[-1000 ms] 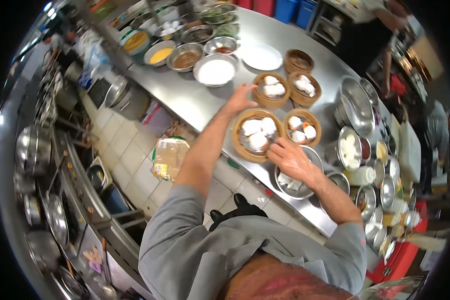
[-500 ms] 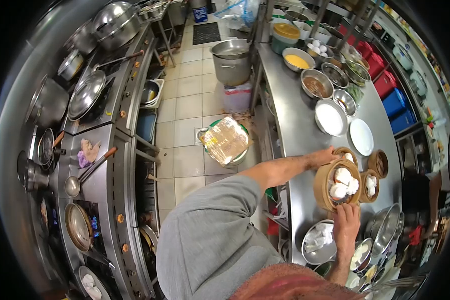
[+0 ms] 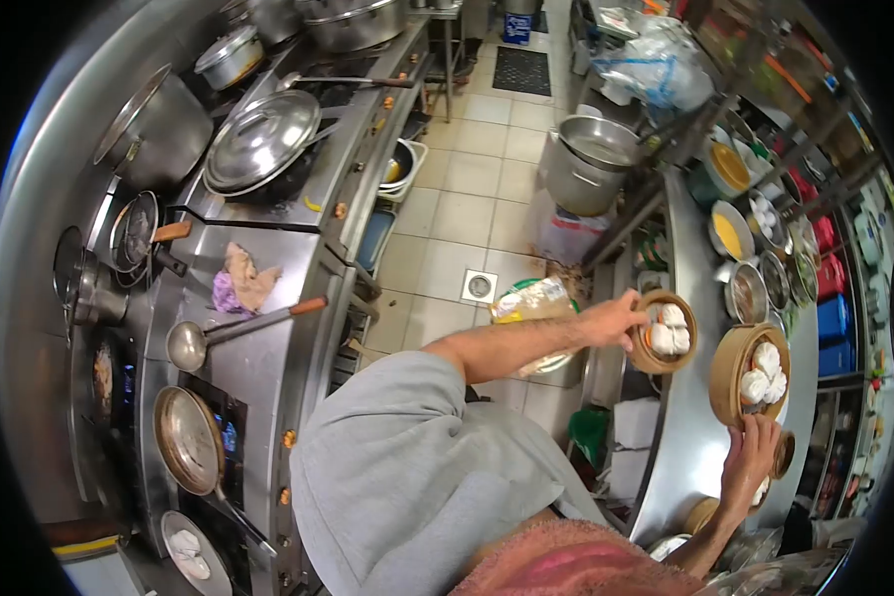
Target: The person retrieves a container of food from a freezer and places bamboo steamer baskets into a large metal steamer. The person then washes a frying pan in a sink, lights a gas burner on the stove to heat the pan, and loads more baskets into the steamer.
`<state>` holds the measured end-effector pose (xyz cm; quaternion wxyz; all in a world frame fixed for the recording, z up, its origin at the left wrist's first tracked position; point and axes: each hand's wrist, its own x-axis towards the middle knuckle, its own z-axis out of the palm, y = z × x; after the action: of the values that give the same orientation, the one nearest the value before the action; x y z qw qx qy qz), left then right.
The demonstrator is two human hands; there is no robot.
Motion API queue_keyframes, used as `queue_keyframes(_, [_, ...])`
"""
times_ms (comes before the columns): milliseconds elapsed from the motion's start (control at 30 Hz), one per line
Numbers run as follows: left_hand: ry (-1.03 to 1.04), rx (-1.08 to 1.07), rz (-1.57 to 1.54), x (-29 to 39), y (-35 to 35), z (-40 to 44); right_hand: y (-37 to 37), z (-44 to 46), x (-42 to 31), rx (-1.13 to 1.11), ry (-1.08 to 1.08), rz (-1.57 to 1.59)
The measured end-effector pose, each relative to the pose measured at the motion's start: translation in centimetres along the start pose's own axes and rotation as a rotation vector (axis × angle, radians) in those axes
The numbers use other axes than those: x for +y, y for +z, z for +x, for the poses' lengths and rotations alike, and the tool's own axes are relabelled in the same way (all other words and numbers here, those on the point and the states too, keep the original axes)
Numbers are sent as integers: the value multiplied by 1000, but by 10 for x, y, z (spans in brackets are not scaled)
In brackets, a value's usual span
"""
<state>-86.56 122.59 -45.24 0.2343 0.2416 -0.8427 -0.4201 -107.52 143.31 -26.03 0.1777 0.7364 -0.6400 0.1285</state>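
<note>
My left hand (image 3: pixel 614 321) grips the left edge of a small round bamboo steamer (image 3: pixel 656 364), held near the counter's edge toward the aisle. White buns (image 3: pixel 670 334) sit inside it, with a bit of orange showing beside them. A larger bamboo steamer (image 3: pixel 727 375) is to its right, also with several white buns (image 3: pixel 763 377). My right hand (image 3: pixel 753 455) has its fingers closed on the near rim of that larger steamer; its thumb is partly hidden. Further small steamers, one bamboo steamer (image 3: pixel 701 513) among them, show in part around my right forearm.
Bowls, including one of yellow liquid (image 3: pixel 727 234), line the far part of the steel counter (image 3: pixel 687 437). Across the aisle, a stove holds a frying pan (image 3: pixel 189 442), a ladle (image 3: pixel 187 346) and a lidded wok (image 3: pixel 263 144). A large pot (image 3: pixel 584 174) stands in the aisle.
My left hand has drawn the small steamer away from the larger one, leftward toward the aisle. My right hand stays on the larger steamer's rim. The camera view has turned left toward the stove.
</note>
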Motion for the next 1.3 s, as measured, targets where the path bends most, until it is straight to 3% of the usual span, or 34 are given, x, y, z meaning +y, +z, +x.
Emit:
queue_keyframes(100, [34, 205, 111, -52, -81, -37, 20, 66, -36, 14, -4, 62])
queue_keyframes(367, [-450, 724, 293, -161, -264, -110, 91, 238, -88, 52, -230, 125])
queue_keyframes(467, [-481, 886, 460, -208, -318, -131, 122, 301, -104, 84, -330, 145])
queue_keyframes(633, [-749, 1189, 518, -267, -389, -148, 187, 410, -119, 135, -506, 267])
queue_keyframes(900, [-1041, 1531, 530, -335, -455, -131, 283, 615, -140, 122, -760, 414])
queue_keyframes(1133, [-1159, 1700, 680, -382, -485, -126, 343, 764, -195, 192, -910, 520])
queue_keyframes(1267, [-1076, 1846, 634, -391, -491, -117, 368, 832, -232, 233, -952, 566])
queue_keyframes(1300, [-1162, 1859, 673, -381, -494, -104, 375, 848, -240, 241, -955, 575])
